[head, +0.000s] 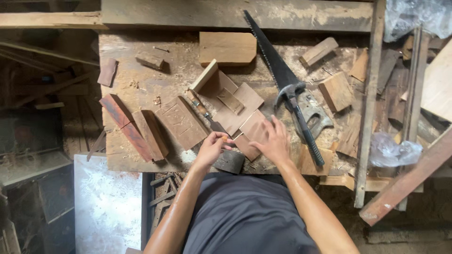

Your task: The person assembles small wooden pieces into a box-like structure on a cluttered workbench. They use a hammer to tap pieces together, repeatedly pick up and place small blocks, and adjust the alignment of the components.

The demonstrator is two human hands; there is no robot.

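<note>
The person's dark shirt [245, 216] is filling the bottom of the view, and 2 bare forearms are reaching up from it over the near edge of the worktop [136, 89].

The left hand [212, 148] is curling its fingers [220, 137] closed around something small and orange-tipped; I cannot tell what it is, perhaps a pencil. The right hand [273, 141] is lying with fingers spread and flat, pressing on a small wooden board [252, 134] and gripping nothing. This board is sitting right between the 2 hands, touching the right palm and just beside the left fingertips, so both hands are about equally near it. Its long axis is running on a slant, from the near edge of the worktop up and away to the right.

Just beyond the board, a chisel [202, 109] is lying with its handle pointing away to the left and its blade aimed at the board. Left of the board, a carved wooden block [181, 122] is resting beside 2 reddish wood strips [134, 129]. Right of the board, a claw hammer [301, 122] is lying across a hand saw [278, 66], whose blade is slanting away toward the far edge. A dark rounded piece [230, 162] is sitting below the board, at the worktop's near edge.
</note>
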